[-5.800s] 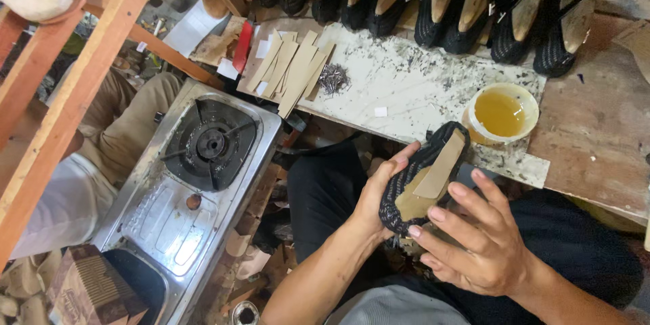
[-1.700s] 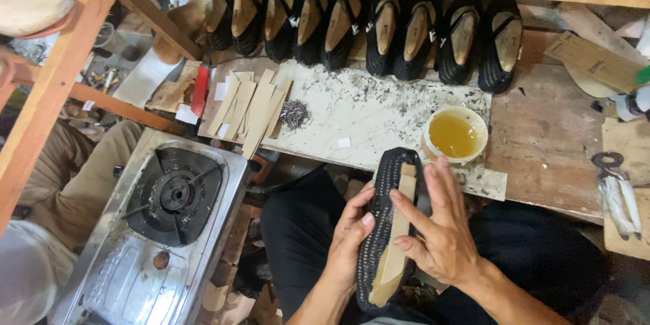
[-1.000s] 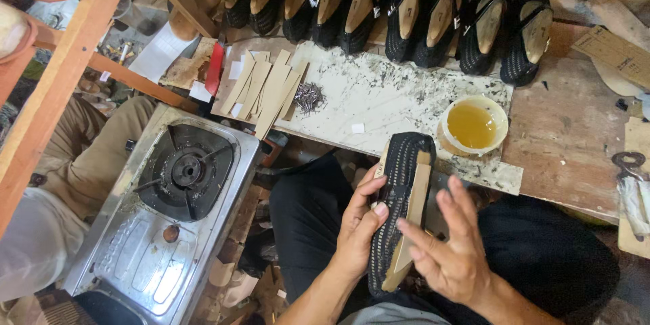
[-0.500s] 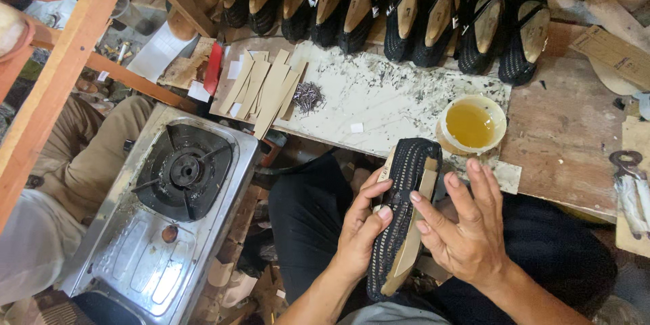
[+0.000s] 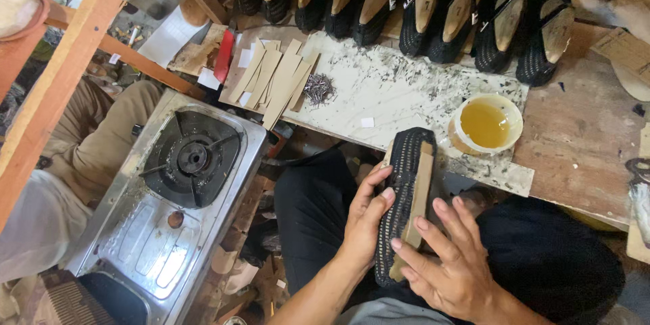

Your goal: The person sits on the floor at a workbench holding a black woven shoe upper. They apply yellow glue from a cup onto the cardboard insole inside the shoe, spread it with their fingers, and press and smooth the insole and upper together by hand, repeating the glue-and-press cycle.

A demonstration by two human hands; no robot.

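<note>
Two hands meet over one black woven shoe (image 5: 401, 196), seen from the head camera looking down at the person's lap. The left hand (image 5: 365, 220) curls around the shoe's left edge, fingers wrapped onto the woven side, so it has a firm hold. The right hand (image 5: 450, 264) lies mostly flat, fingers spread, its fingertips pressing a tan strip (image 5: 416, 210) that runs lengthwise along the shoe's upturned sole (it grips nothing, only presses). The shoe stands nearly upright in the picture, its far end reaching the edge of the surface (image 5: 575, 142).

Just beside that far end, on the surface, sits a round bowl of yellow liquid (image 5: 486, 124). Farther back a row of black woven shoes (image 5: 433, 13) on tan forms leans along the rear. A fan of tan strips (image 5: 274, 78) lies to the left, with a small heap of nails (image 5: 318, 88) touching it. Left of the lap stands a metal gas stove (image 5: 183, 183).
</note>
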